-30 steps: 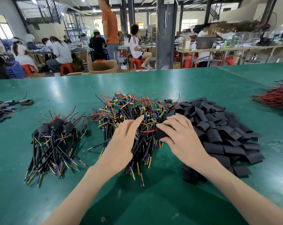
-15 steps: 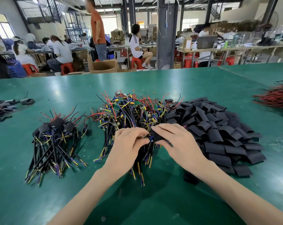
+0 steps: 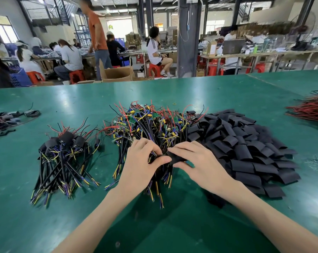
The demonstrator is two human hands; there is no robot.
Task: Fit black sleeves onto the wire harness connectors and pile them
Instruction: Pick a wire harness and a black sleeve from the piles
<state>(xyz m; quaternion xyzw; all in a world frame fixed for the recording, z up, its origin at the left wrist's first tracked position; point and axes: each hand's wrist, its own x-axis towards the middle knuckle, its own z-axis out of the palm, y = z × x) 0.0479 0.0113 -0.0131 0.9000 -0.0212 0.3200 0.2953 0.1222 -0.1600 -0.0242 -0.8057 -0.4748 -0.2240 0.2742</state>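
Head view. Both hands meet low over the green desk (image 3: pixel 172 92), at the near edge of the middle heap.

- Left grip (image 3: pixel 141 161): fingers curled and thumb pressed in, pinching wires at the mouth of a black sleeve (image 3: pixel 176 158).
- Right grip (image 3: pixel 200 161): fingers wrapped over that sleeve, holding it. A green board end (image 3: pixel 190 163) pokes out beneath the fingers.
- Middle heap: unsleeved wire harnesses (image 3: pixel 151 125) with red, yellow, blue and black leads and small green boards on top.
- Touching its right side: a loose pile of flat black sleeves (image 3: pixel 245 143).
- Left of it, apart: the sleeved pile (image 3: pixel 63 154), black caps up, wire tails fanned toward the near edge.
- Far right edge: a red wire bundle (image 3: pixel 307 110).
- Far left edge: some dark odds and wires (image 3: pixel 7 119).
- Beyond the desk, seated workers at benches.
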